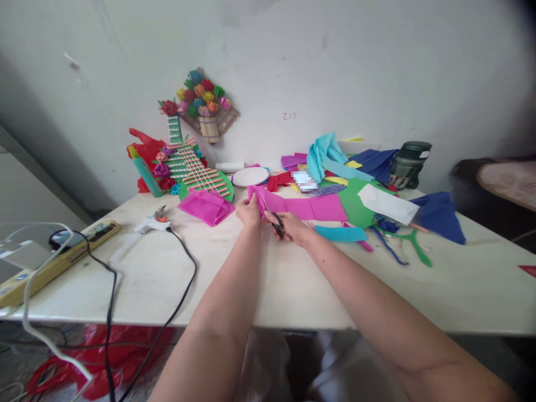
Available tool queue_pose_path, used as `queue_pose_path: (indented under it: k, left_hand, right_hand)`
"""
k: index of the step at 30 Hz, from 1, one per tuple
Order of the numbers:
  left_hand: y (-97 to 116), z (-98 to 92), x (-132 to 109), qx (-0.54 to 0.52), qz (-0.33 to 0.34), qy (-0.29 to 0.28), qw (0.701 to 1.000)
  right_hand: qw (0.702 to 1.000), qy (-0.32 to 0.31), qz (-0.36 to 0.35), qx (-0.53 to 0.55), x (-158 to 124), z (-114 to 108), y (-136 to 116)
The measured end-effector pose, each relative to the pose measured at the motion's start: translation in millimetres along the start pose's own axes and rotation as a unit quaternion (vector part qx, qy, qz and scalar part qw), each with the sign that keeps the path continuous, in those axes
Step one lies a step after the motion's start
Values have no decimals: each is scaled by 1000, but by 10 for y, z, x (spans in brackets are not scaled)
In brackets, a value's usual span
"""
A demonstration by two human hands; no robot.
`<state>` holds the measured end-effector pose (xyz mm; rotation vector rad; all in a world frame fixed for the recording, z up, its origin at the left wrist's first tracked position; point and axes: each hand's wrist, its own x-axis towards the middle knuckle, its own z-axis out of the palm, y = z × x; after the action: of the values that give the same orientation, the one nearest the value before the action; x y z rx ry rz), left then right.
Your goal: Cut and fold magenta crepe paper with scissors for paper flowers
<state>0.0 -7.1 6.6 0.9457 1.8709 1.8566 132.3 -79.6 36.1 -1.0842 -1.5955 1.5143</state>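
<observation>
My left hand (250, 210) pinches the left end of a long magenta crepe paper strip (312, 207), which trails off to the right across the table. Black-handled scissors (277, 223) are in my right hand (291, 228), their blades at the paper close beside my left fingers. Whether the blades are cutting through the paper is too small to tell. A folded stack of magenta paper (206, 207) lies to the left of my left hand. Just right of my right hand is a light blue paper strip (341, 233).
A glue gun (154, 222) with a black cord and a yellow power strip (79, 251) lie at left. Behind stand a flower-trimmed craft guitar (196, 167) and a glue bottle (146, 174). Coloured papers (355, 198) and a dark bottle (409, 164) crowd the right.
</observation>
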Motion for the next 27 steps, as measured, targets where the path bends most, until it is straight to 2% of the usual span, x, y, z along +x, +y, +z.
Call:
queue_pose_path:
  k: [12, 22, 27]
  left_hand:
    - [21, 6, -21, -11, -3, 3, 1000]
    - [15, 13, 3, -26, -24, 19, 999]
    - [-4, 25, 18, -44, -21, 14, 999]
  right_hand:
    - [999, 27, 15, 32, -27, 55, -57]
    - [998, 46, -10, 29, 93, 67, 58]
    - [999, 46, -4, 26, 46, 78, 11]
